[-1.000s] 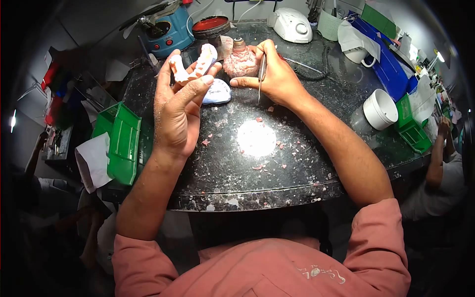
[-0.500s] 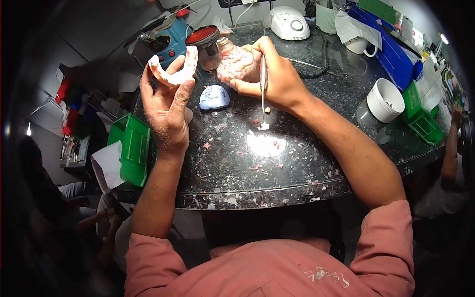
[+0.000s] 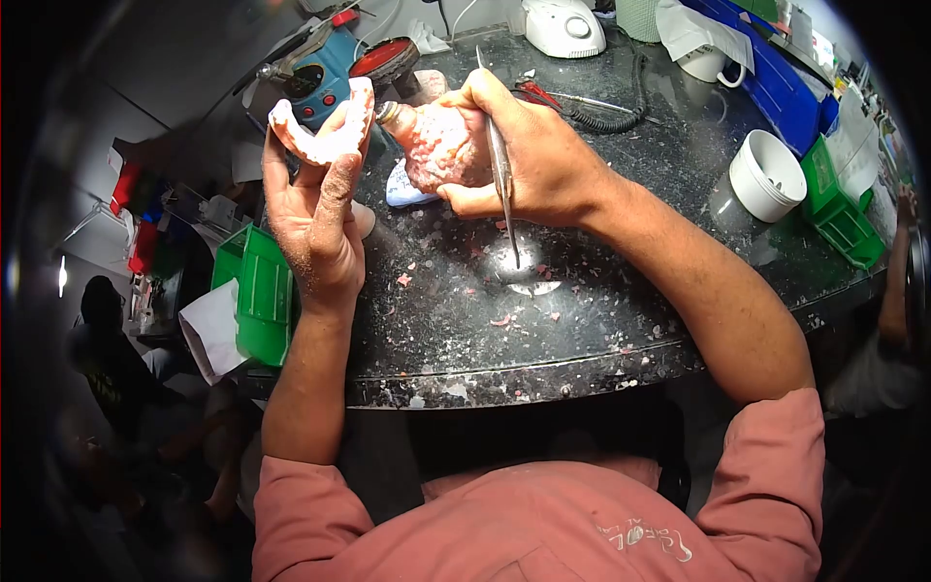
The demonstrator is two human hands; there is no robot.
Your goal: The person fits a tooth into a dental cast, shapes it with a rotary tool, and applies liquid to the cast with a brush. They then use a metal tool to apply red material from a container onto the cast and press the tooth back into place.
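My left hand [image 3: 325, 223] pinches a U-shaped pale pink denture [image 3: 330, 145] between thumb and fingers, held upright with its open side upward. Pale dust coats the thumb and palm. My right hand [image 3: 553, 160] grips a rounded bottle [image 3: 441, 145] crusted with pink, wax-like lumps. The bottle is tilted, its metal-collared neck pointing left at the denture, close beside it. A slim metal hand tool [image 3: 500, 170] is also held in the right hand, its tip pointing down above the bench. Behind the bottle, a bluish-white block [image 3: 407, 189] with handwriting is partly hidden.
Pink and white scraps litter the dark speckled bench [image 3: 456, 339]. A green bin [image 3: 264, 320] stands at left, a white tub [image 3: 766, 177] and another green bin [image 3: 844, 209] at right. At the back are a blue machine [image 3: 325, 92], a red-topped container [image 3: 386, 60] and a white device [image 3: 562, 29].
My right hand has brought the bottle left and tipped its neck towards the denture. The bottle now covers part of the handwritten block. My left hand still holds the denture, shifted slightly in view.
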